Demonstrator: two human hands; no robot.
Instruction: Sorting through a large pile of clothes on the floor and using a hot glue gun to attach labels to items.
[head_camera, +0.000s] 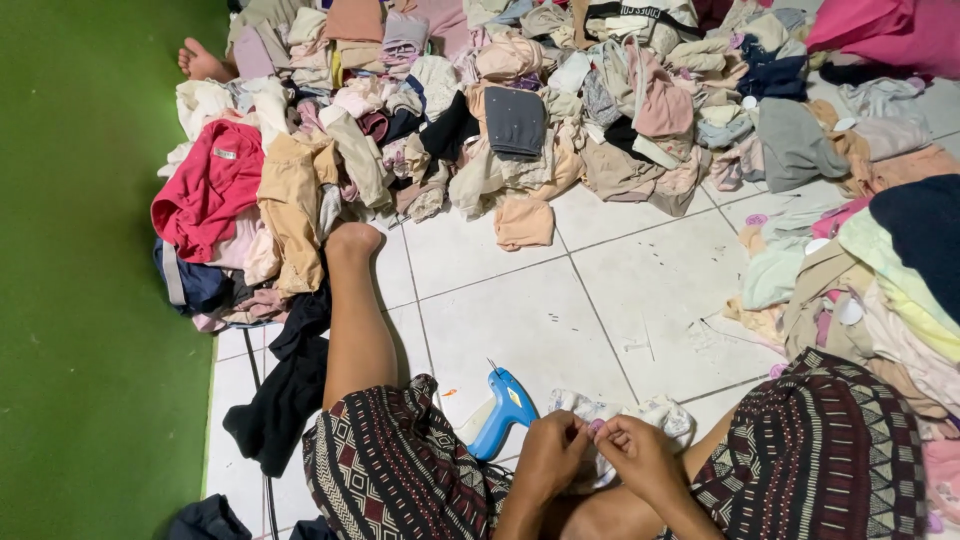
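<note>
A small pink tag is pinched between the fingertips of the left hand and right hand, over a white cloth on the tiled floor. A blue tagging gun lies just beside the left hand.

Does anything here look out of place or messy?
Yes. Small garments lie in loose, unsorted heaps across the tiled floor instead of stacks. A blue tagging gun lies on the tiles beside the left hand and right hand, which pinch a small pink tag.
</note>
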